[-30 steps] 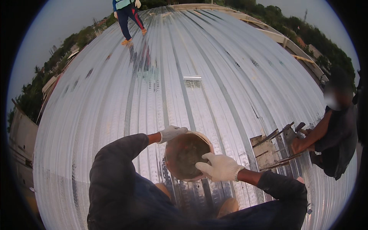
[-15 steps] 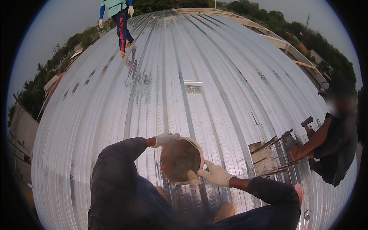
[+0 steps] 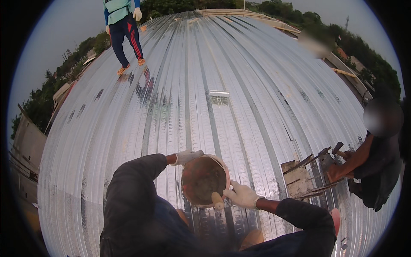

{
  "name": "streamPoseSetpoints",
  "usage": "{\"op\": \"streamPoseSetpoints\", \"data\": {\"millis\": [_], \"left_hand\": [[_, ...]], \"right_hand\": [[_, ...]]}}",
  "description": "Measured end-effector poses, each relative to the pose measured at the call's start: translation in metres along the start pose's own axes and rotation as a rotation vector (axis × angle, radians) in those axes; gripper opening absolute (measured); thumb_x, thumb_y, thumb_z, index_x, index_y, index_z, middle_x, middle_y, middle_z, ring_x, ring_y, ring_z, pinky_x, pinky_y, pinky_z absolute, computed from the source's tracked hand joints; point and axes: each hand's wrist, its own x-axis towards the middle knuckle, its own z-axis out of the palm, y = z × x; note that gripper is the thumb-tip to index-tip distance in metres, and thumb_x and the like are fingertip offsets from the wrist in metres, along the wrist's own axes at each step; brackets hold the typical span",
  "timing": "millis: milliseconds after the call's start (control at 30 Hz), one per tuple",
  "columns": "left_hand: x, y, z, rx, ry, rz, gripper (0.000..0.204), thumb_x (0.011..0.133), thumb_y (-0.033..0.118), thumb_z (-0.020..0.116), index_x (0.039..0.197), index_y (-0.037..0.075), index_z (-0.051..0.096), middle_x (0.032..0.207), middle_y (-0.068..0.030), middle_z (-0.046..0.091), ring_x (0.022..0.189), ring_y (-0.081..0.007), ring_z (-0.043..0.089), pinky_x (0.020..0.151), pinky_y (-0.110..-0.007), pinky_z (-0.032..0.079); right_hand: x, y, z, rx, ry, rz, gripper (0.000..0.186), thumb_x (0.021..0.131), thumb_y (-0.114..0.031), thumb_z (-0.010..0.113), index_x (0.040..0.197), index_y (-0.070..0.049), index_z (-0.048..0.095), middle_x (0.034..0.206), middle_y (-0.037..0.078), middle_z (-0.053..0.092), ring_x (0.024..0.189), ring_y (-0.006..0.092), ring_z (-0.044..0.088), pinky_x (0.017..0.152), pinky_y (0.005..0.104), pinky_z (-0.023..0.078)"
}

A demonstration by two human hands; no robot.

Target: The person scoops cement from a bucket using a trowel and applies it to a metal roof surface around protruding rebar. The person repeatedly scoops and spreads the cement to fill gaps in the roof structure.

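1. Over the ribbed metal sheets (image 3: pixel 124 124), the round bucket (image 3: pixel 191 171) is right between both hands, grey stuff (image 3: pixel 210 177) inside. Can't tell if it's resting or lifted.
2. Left hand (image 3: pixel 186 157) is laid over the bucket's far-left rim; right hand (image 3: pixel 243 195) is gripping its right rim, thumb up top. Finger wrap underneath is hidden.
3. Tip, imo: keep the load even between both sides, hold it level so nothing slops, and don't let the right hand knock the wooden handle (image 3: pixel 217 200) at the bucket's near rim.
4. Bucket mouth faces up at the camera, so its long axis looks roughly upright, exact lean unclear. The handle's outer end points off the bucket's near side; its head isn't visible.
5. Well right of the bucket, a co-worker (image 3: pixel 376 158) has a hammer (image 3: pixel 338 148).
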Motion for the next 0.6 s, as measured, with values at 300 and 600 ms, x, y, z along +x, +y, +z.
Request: {"op": "streamPoseSetpoints", "data": {"millis": [300, 600], "left_hand": [[0.003, 0.026, 0.017, -0.010, -0.017, -0.017, 0.087, 0.119, 0.076, 0.042, 0.159, 0.004, 0.069, 0.137, -0.0150, 0.081, 0.122, -0.0264, 0.079, 0.103, -0.041, 0.065], [0.009, -0.003, -0.001, 0.029, 0.018, -0.053, 0.093, 0.116, 0.081, 0.044, 0.154, 0.001, 0.073, 0.131, -0.0143, 0.082, 0.119, -0.0234, 0.077, 0.103, -0.039, 0.061]], "right_hand": [[0.015, 0.030, 0.007, 0.014, 0.019, -0.017, 0.076, 0.114, -0.047, 0.062, 0.171, -0.002, 0.041, 0.132, 0.028, 0.080, 0.124, 0.0527, 0.074, 0.109, 0.0579, 0.057], [0.004, 0.032, 0.007, 0.033, 0.083, -0.069, 0.078, 0.111, -0.045, 0.066, 0.171, -0.003, 0.039, 0.127, 0.027, 0.082, 0.118, 0.0523, 0.077, 0.104, 0.0580, 0.058]]}}
